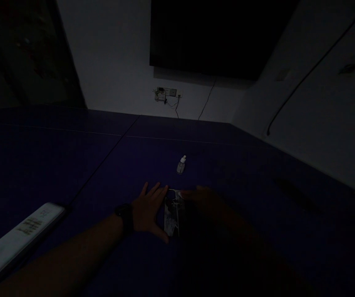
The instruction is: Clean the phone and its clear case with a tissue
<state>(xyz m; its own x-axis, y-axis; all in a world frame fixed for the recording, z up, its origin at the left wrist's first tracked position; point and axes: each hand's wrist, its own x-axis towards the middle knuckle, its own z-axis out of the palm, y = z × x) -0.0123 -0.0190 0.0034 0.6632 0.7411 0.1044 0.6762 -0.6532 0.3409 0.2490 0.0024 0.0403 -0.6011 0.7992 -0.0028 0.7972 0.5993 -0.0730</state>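
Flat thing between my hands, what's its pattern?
The flat thing: mottled pale and dark grey, head view.

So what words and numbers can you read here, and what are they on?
There are none I can read; the picture is very dark.
Long white bar: marks on top, too blurred to read.
Flat patterned rectangle by the left hand: no letters I can make out.
Small bottle: no readable label.
Dark wristband: no numbers visible.

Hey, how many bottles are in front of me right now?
1: a bottle on the purple surface, just beyond the left hand and right hand. The picture is very dark, so others may be hidden.
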